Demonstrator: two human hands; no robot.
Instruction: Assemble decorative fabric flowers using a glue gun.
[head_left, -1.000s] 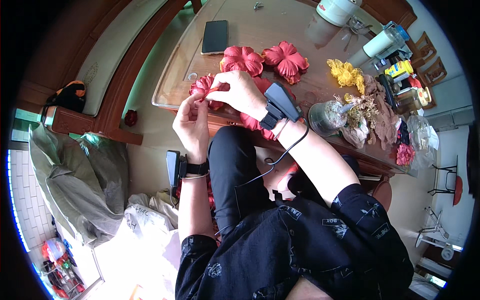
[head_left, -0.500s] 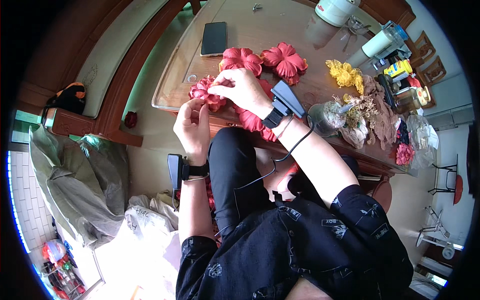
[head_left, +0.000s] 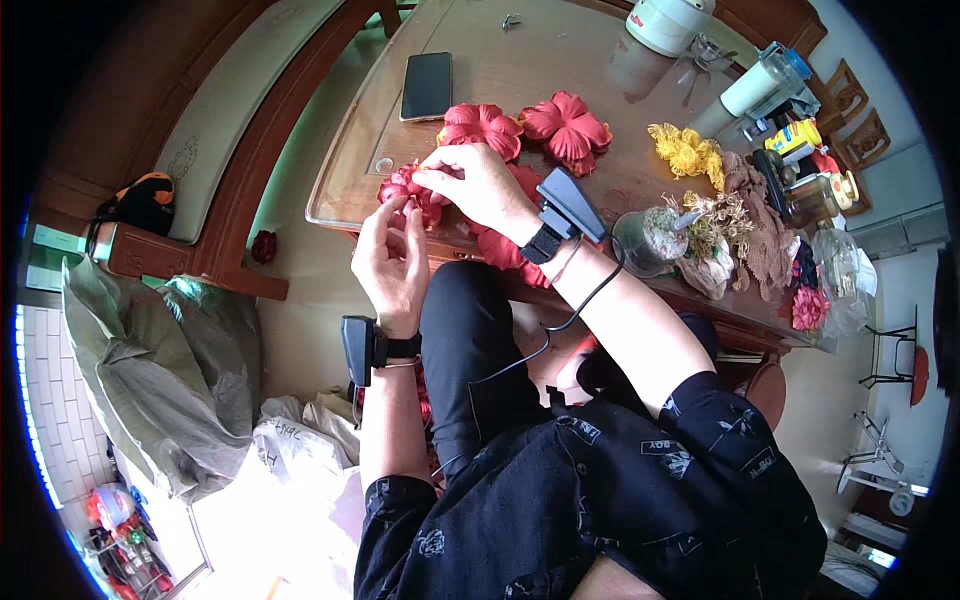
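A red artificial flower (head_left: 402,181) with ruffled petals is at the table's near left corner, between my two hands. My left hand (head_left: 388,262) comes up from below, thumb and fingers closed on its near petals. Over the flower's right side, my right hand (head_left: 482,186) is closed in a pinch on its upper part; the fingertips hide what exactly lies between them. Two wider red flowers, one at the back (head_left: 482,128) and one to its right (head_left: 568,125), lie beyond my right hand. More red petals (head_left: 503,252) show partly beneath my right wrist.
On the glass-topped table (head_left: 350,195) lies a black phone (head_left: 427,86). Yellow yarn-like flowers (head_left: 688,150), a clear cup of pale granules (head_left: 646,240) and brown fabric pieces (head_left: 757,232) are to the right, near jars and bottles. A grey-green sheet (head_left: 160,370) hangs at left.
My left hand has moved up slightly, its fingertips now on the flower's near petals. My right hand stays almost in place at the flower. The view has shifted a little.
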